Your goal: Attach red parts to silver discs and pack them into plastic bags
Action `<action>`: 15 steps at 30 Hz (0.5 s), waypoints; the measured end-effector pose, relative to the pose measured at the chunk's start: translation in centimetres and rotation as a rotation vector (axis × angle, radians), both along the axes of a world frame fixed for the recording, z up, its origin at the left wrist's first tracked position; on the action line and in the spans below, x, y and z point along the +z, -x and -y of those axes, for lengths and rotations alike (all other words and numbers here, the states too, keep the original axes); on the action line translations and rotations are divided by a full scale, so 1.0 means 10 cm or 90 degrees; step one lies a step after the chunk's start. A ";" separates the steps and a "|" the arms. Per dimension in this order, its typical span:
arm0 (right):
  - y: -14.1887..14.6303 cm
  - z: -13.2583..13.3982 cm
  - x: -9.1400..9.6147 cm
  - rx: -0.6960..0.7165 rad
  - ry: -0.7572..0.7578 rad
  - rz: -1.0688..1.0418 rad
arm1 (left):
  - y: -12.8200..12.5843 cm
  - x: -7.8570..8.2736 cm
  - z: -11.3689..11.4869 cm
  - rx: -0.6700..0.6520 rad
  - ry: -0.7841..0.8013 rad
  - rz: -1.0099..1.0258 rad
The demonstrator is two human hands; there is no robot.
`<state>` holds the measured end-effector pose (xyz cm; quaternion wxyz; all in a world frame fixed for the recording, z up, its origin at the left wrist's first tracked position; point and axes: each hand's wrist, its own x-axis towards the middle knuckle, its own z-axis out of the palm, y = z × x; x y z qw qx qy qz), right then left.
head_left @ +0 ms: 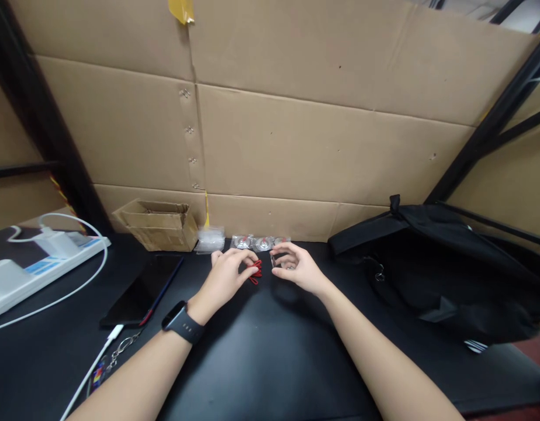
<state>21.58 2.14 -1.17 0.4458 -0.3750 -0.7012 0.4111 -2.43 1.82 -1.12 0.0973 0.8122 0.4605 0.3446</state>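
Forearms [384, 351] enter at 5 and 7 o'clock above the table [256, 374]. Left hand [229, 270]: fingers pinch the red cord [255, 272], at center. Right hand [303, 268]: fingers grip a thin clear piece [272, 261], seen edge-on, at 3 o'clock from the cord. Status: three pouches [263, 244] lie at 12 o'clock, apparently complete; the cord is outside them, so work appears unfinished. Contents: pouches, round silvery items with red; box [162, 237], 10 o'clock, open-topped, interior contents not discernible; backpack [432, 280], 3 o'clock, contents hidden.
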 end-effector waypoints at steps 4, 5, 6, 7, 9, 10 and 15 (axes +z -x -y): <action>0.09 0.04 -0.01 0.018 0.019 -0.062 | -0.04 0.01 0.04 0.010 -0.005 0.007; 0.11 0.05 -0.01 0.015 0.014 -0.066 | -0.04 0.01 0.06 0.012 -0.010 0.004; 0.12 0.06 0.00 0.010 0.004 -0.066 | -0.05 0.02 0.07 0.015 -0.016 0.000; 0.14 0.07 0.00 0.005 -0.010 -0.064 | -0.05 0.02 0.08 0.019 -0.023 -0.003; 0.19 0.11 0.02 -0.005 -0.046 -0.047 | -0.07 0.02 0.11 0.027 -0.046 -0.008; 0.21 0.13 0.04 -0.010 -0.065 -0.033 | -0.07 0.02 0.12 0.031 -0.062 -0.013; 0.30 0.23 0.08 -0.027 -0.135 0.039 | -0.09 0.03 0.17 0.057 -0.144 -0.051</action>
